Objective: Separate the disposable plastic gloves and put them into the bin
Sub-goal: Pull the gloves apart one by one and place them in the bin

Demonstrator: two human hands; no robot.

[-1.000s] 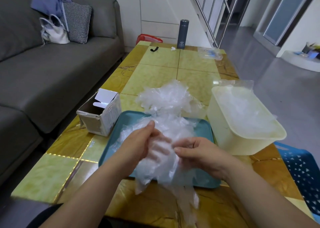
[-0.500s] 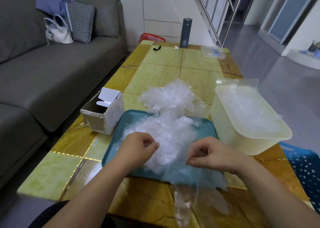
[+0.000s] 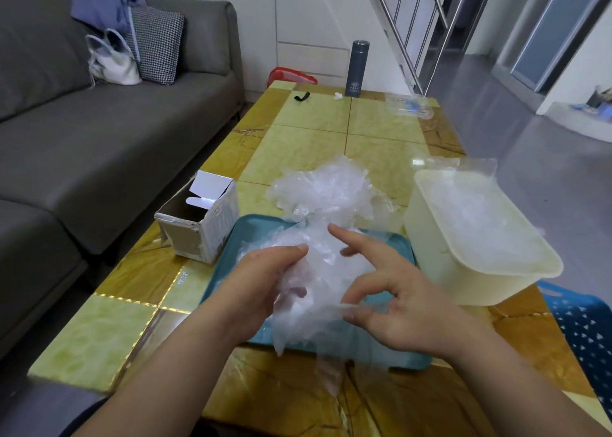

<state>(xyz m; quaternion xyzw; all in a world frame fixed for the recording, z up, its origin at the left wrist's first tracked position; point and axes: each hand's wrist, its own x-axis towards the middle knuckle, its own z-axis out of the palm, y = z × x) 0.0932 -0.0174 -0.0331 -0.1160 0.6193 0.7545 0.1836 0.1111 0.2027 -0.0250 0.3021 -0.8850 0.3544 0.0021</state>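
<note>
No text is legible. The dark grey cylindrical flask at the far end of the yellow-green tiled tabletop carries a pale emblem and lettering, too small to read. The open white cardboard box bears blurred fine print on its side.

sofa: grey fabric, left, alongside table
on sofa: houndstooth cushion, white handbag, blue garment, far end
table: long, yellow-green marble-look tiles, gold seams
wall: white, panelled, beyond table
stair railing: steel, upper right
floor: grey, glossy, right
door: frosted glass, far right
light: soft, even
</note>
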